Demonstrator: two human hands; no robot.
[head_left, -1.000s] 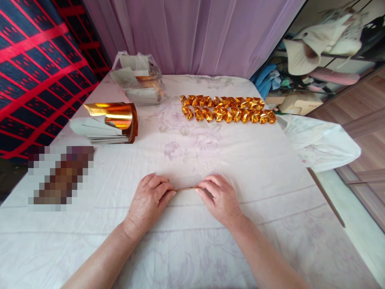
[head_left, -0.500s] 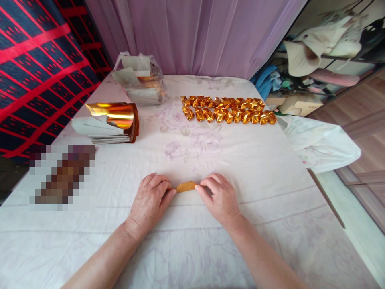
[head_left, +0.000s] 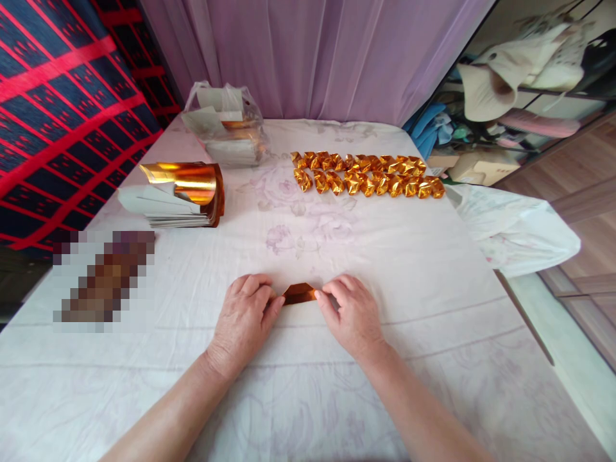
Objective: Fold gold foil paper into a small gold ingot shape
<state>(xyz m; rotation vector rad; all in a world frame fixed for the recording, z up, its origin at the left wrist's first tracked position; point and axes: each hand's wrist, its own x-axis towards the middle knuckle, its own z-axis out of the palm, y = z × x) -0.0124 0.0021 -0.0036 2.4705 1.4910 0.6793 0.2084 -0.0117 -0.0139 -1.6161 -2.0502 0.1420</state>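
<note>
Between my two hands is a small folded piece of gold foil paper, close above or on the cloth-covered table. My left hand pinches its left end between thumb and fingers. At the right end, my right hand holds it in the same kind of pinch. A dark hollow shows along the middle of the fold. Farther back, folded gold paper ingots lie in two rows.
A bent stack of gold foil sheets stands at the left, with a plastic bag of more paper behind it. A pixelated patch hides something nearer me. White plastic hangs by the right edge; shelves hold a hat.
The folded paper has opened from a flat yellow strip into a hollow shape with a raised back edge. Both hands keep their pinch; the view has shifted slightly.
</note>
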